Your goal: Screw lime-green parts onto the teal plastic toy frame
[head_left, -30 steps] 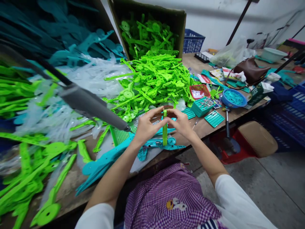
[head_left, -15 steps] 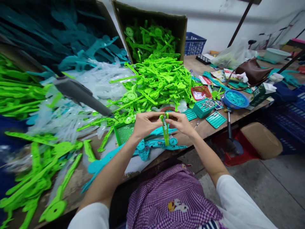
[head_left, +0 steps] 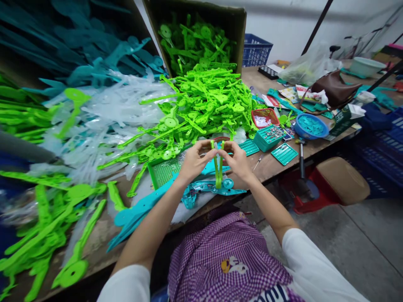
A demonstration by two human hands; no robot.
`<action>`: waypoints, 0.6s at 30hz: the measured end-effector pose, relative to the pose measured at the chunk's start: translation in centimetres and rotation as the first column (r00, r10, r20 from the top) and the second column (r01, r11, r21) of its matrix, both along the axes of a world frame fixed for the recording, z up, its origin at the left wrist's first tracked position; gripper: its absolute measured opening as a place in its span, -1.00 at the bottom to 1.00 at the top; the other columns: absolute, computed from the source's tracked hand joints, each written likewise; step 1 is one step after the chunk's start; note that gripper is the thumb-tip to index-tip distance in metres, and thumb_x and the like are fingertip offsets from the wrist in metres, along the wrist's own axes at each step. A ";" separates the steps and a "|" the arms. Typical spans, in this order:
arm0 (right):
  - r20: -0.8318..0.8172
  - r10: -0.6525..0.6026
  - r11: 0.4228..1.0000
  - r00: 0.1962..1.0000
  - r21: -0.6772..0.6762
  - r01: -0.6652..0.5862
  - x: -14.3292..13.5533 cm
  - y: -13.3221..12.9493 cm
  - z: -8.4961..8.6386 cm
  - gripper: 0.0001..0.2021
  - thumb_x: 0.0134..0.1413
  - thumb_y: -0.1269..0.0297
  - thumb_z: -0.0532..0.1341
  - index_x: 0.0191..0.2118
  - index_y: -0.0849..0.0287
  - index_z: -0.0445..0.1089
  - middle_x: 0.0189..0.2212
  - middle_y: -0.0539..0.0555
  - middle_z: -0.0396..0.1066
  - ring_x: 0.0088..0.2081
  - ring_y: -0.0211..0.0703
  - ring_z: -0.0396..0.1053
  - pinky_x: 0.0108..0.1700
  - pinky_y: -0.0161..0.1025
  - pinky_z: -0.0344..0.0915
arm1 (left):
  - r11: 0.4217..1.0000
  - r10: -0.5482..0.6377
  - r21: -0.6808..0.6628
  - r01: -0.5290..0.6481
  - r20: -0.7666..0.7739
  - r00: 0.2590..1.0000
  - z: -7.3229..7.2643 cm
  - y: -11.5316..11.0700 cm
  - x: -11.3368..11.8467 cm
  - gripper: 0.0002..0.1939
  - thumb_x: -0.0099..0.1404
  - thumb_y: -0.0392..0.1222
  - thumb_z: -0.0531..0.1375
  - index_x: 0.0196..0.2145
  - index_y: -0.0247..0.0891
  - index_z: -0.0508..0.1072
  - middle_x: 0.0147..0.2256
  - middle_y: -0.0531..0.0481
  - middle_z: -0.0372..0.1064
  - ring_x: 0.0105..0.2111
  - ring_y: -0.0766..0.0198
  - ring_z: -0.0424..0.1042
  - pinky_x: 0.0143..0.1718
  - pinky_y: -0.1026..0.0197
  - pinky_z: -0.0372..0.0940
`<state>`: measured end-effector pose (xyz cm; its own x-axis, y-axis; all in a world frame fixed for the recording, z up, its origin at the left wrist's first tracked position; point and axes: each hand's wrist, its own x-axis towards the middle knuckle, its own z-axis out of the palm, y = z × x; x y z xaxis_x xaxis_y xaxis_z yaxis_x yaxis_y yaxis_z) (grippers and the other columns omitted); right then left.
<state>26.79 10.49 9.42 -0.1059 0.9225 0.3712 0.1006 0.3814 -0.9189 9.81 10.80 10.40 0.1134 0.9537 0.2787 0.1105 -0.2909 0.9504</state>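
Between my two hands stands a pair of narrow green plastic strips (head_left: pixel 218 172), upright and meeting at their lower end. My left hand (head_left: pixel 198 158) pinches the upper part from the left, and my right hand (head_left: pixel 235 158) pinches it from the right. A small pale piece shows between the fingertips. Directly below lies a blue plastic assembly (head_left: pixel 201 186) near the table edge. Long blue parts (head_left: pixel 141 209) extend beside my left forearm. A green perforated tray (head_left: pixel 162 172) sits left of my left hand.
A large heap of green parts (head_left: pixel 214 100) lies ahead, spilling from a box (head_left: pixel 244 42). Clear plastic wrap (head_left: pixel 126 105) covers the left. To the right are a teal box of small metal pieces (head_left: pixel 269 138), a red basket (head_left: pixel 265 118) and a blue bowl (head_left: pixel 311 126).
The upper ends of the green strips have spread further apart in my hands. The grey bar at the left has moved left, partly out of view, and the view has shifted slightly.
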 end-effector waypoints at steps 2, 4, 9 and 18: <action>0.008 0.000 1.000 1.000 0.021 0.000 0.0 0.5 0.1 -0.67 0.09 -0.05 0.24 -0.20 0.12 0.35 -0.26 0.04 0.52 -0.22 -0.16 0.48 -0.12 -0.20 0.43 | 0.996 -0.090 -0.016 0.090 0.002 0.996 -1.0 0.1 0.2 -0.39 0.07 0.15 0.35 -0.01 -0.25 0.43 -0.02 -0.16 0.48 -0.09 0.09 0.51 -0.03 0.04 0.41; 0.017 0.005 1.000 1.000 0.026 -0.006 0.0 0.9 0.3 -0.65 0.09 -0.08 0.23 -0.21 0.12 0.35 -0.27 0.05 0.52 -0.23 -0.16 0.47 -0.12 -0.19 0.42 | 0.983 -0.181 -0.042 0.181 -0.005 0.983 -2.0 0.2 0.3 -0.37 0.06 0.16 0.36 0.01 -0.24 0.42 0.00 -0.16 0.47 -0.04 0.06 0.48 0.03 0.01 0.37; 0.045 -0.072 0.996 0.996 0.056 0.070 -0.5 1.7 1.1 -0.61 0.12 -0.14 0.19 -0.17 0.09 0.31 -0.27 0.04 0.48 -0.22 -0.16 0.45 -0.11 -0.20 0.37 | 0.971 -0.205 -0.111 0.212 0.069 0.976 -4.2 0.7 1.7 -0.39 0.14 0.31 0.23 -0.05 -0.22 0.46 -0.16 -0.10 0.51 -0.14 0.11 0.48 -0.13 0.11 0.41; 0.040 -0.404 0.915 0.914 0.005 0.404 -1.5 2.6 -0.3 -0.57 0.26 -0.20 -0.06 -0.11 0.07 0.19 -0.27 0.10 0.38 -0.17 -0.09 0.40 -0.05 -0.13 0.29 | 0.974 0.002 -0.225 0.042 0.193 0.981 -6.7 1.2 6.3 -0.35 0.07 0.48 0.15 -0.34 -0.23 0.45 -0.45 0.03 0.45 -0.37 0.20 0.45 -0.34 0.18 0.38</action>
<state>25.28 13.10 9.11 0.2619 0.8908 0.3713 0.2817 0.2974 -0.9123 16.12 12.01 3.68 0.0992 0.9923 0.0738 -0.0829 -0.0656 0.9944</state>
